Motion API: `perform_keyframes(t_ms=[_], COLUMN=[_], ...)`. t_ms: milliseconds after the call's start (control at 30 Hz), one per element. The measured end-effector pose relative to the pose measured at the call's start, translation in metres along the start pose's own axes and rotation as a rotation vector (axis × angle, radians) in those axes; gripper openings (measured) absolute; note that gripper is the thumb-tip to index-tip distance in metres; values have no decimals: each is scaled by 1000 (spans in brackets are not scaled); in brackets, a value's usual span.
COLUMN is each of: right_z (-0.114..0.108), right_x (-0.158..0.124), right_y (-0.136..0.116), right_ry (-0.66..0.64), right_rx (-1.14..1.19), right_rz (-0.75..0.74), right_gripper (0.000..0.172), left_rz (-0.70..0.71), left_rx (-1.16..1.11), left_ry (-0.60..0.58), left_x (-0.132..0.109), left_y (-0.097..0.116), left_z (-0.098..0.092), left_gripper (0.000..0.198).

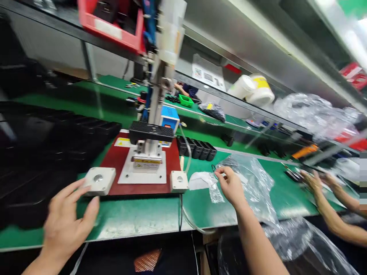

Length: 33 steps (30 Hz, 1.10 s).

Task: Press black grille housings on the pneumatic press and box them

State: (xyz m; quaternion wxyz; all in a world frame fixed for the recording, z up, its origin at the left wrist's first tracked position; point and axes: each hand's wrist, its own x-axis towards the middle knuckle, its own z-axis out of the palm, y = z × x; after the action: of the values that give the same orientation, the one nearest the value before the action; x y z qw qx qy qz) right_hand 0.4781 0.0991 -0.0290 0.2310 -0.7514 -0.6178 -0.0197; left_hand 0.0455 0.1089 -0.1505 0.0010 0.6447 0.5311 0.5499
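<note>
Green worktop (218, 208) carries a benchtop press (151, 133) on a red mat (172, 160), centre, set back from the front edge. 2 white push-button boxes sit at the mat's front corners: left box (99, 181), right box (179, 181). Left hand (67, 225) open and released, fingers spread, tips just beside left box; contact unclear. Right hand (231, 187) pinching a small shiny piece (222, 175) between thumb and fingers; too small to identify. Piece is above a clear poly bag (246, 183), right of the press, with the bag hanging over the front edge. White packing scrap (199, 180) just beside right box. Row of black parts (196, 149) behind it, toward the back edge. Co-worker's 2 hands (314, 181) at far right, near dark items (294, 175). Shelf above holds a red bin (111, 26) and white tubs (252, 89).
</note>
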Motion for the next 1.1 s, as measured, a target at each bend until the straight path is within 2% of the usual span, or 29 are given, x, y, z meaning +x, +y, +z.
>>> perform_keyframes(t_ms=[33,100,167,267,367,500,600,700,800,867,967,1033,1100], right_z=[-5,-13,-17,-14,-6,2,8,16,22,23,25,30,39], right_x=[3,11,21,45,68,79,75,69,65,62,50,34,14], right_y=[-27,-83,-135,-193,-219,-222,-220,-221,-221,-218,-199,-177,-151], right_ry=[30,154,231,285,256,166,232,301,247,241,360,461,496], right_rx=[63,243,312,322,265,256,284,118,-79,-83,26,108,161], right_rz=[-129,-503,-744,-899,-925,-880,-870,-905,-969,-968,-941,-908,-851], right_gripper=[14,12,9,10,11,10,11,23,38,43,45,48,46], left_rz=[69,160,178,167,164,161,163,165,178,184,197,223,258], left_rx=[34,83,95,85,83,84,85,91,105,121,148,165,188], left_ry=[8,-31,-68,-82,-73,-58,-42,-36,-42,-45,-42,-42,-52], left_x=[5,12,14,10,8,8,8,8,7,7,7,7,7], left_y=[5,8,5,1,0,0,0,0,1,1,0,0,1], left_z=[0,0,0,-1,-1,1,3,4,3,3,2,2,3], left_gripper=[46,46,48,49,46,43,43,44,45,46,50,53,54])
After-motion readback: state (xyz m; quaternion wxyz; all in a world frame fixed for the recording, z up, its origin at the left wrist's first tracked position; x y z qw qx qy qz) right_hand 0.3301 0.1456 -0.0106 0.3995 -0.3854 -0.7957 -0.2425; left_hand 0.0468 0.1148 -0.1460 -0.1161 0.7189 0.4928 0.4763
